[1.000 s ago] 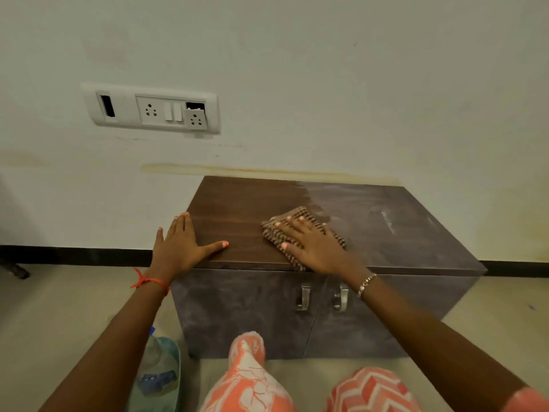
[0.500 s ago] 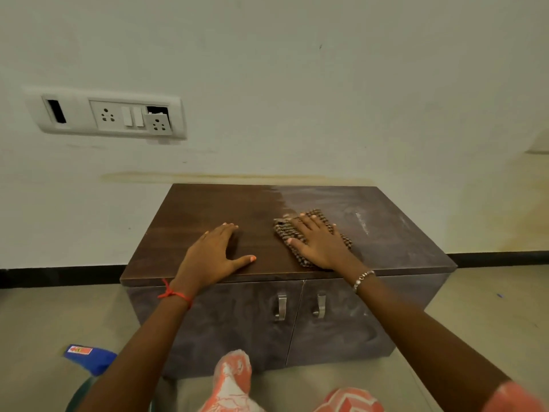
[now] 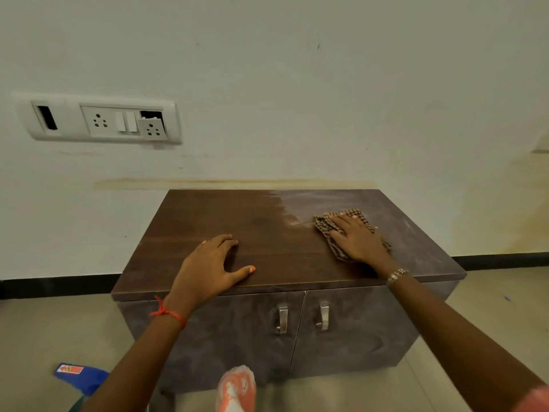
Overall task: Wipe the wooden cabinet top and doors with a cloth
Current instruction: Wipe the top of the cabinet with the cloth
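Much of the checked cloth [image 3: 329, 226] lay hidden under the right hand [image 3: 358, 240]; only its edges showed around the palm and fingers [image 3: 341, 221]. The left hand [image 3: 208, 270] covered a patch of the cabinet top [image 3: 267, 233], and the left forearm crossed part of the left door [image 3: 237, 337]. The bottom edge cut off both forearms and the knee in orange-and-white fabric [image 3: 236, 388]. A blue packet [image 3: 78, 374] on the floor was partly hidden behind the left arm, and its label was too small to read. The right edge cut off a pale fitting [image 3: 542, 144] on the wall. A greenish object [image 3: 75, 407] at the bottom edge could not be made out.
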